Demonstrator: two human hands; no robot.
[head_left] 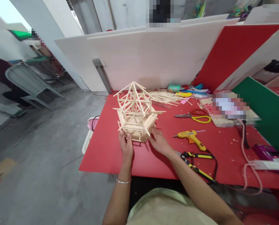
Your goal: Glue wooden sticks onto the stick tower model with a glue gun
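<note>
A model pavilion built of thin wooden sticks, with a pointed open-frame roof, stands between my hands near the left part of the red tabletop. My left hand grips its lower front left edge, thumb up in front. At the lower right side, my right hand closes on the base, with its fingertips partly hidden behind the model. Right of it lie scissors with yellow and red handles, a yellow hot glue gun and black-and-yellow pliers.
Loose wooden sticks lie in a pile behind the model. White boards stand along the back edge. Packets of sticks, a pink cord and a green board are on the right. A person sits near a grey chair.
</note>
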